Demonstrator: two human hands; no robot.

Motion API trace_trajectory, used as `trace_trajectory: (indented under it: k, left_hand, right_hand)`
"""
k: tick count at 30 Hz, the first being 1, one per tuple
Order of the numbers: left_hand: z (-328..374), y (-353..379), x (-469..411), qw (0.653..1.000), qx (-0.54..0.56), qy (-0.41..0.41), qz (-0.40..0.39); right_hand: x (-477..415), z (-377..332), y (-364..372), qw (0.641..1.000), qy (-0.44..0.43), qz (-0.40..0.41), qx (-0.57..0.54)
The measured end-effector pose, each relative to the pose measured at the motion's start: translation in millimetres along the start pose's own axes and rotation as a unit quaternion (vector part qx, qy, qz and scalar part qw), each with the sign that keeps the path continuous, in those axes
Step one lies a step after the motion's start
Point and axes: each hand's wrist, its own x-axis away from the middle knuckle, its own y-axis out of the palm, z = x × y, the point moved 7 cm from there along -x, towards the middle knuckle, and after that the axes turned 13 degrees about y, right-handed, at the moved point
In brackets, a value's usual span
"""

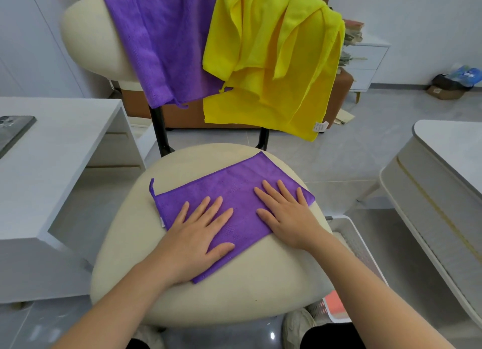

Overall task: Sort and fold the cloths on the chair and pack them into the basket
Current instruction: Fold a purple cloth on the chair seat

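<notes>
- The chair (234, 296) has a cream padded seat, a cream backrest and black posts, and it stands on a grey tiled floor (339, 153).
- A folded purple cloth (234, 200) lies flat on the middle of the chair's seat. Its corners point towards the backrest and the seat's front edge, and a small loop sticks up at its left corner.
- The left hand (198, 234) lies palm-down on the near left part of that cloth. Its grip is slack: the fingers are straight and spread and clasp nothing.
- The right hand (287, 215) lies palm-down on the cloth's right part. Its grip is just as slack, with flat fingers pressing the fabric to the seat.
- A second purple cloth (161, 43) hangs over the left half of the chair's backrest.
- Yellow cloths (273, 62) hang crumpled over the right half of the backrest, overlapping the purple one's edge. A white label shows at the lowest corner.
- The white basket (349, 234), with perforated walls, stands on the floor just right of the chair, partly hidden by the seat and the right forearm.
- A white table (52, 166) stands left of the chair with a dark flat device (13, 132) on it.
- Pale furniture (443, 179) stands right of the chair.
- Behind the chair are a brown seat (182, 114), a white cabinet (365, 64) and a cardboard box (446, 90).
</notes>
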Motion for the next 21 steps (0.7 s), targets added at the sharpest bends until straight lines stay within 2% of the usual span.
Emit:
trace_trajectory:
  k: [4,6,9,11,12,17,21]
  left_hand:
    - [1,-1,7,1.0,-0.001,0.019,-0.019]
    - [0,-5,9,0.999,0.029,0.026,-0.003]
    - [-1,-28,13,0.989,0.09,0.066,0.097]
    - [3,-45,16,0.974,0.065,0.118,0.181]
    - [6,-49,17,0.97,0.06,0.132,0.193]
    - [15,-38,30,0.978,0.069,0.157,0.121]
    - [19,-34,40,0.984,0.026,0.149,0.096]
  right_hand:
    - [-1,15,-1,0.999,0.03,0.0,-0.012]
    - [-2,23,-2,0.998,0.055,0.0,-0.016]
    - [-4,30,-6,0.996,0.087,0.01,-0.036]
    - [-3,32,-12,0.993,0.102,0.043,-0.036]
    - [-2,33,-16,0.992,0.107,0.065,-0.032]
    - [9,27,-29,0.984,0.096,0.133,-0.071]
    - [26,1,-28,0.988,0.0,0.123,-0.097]
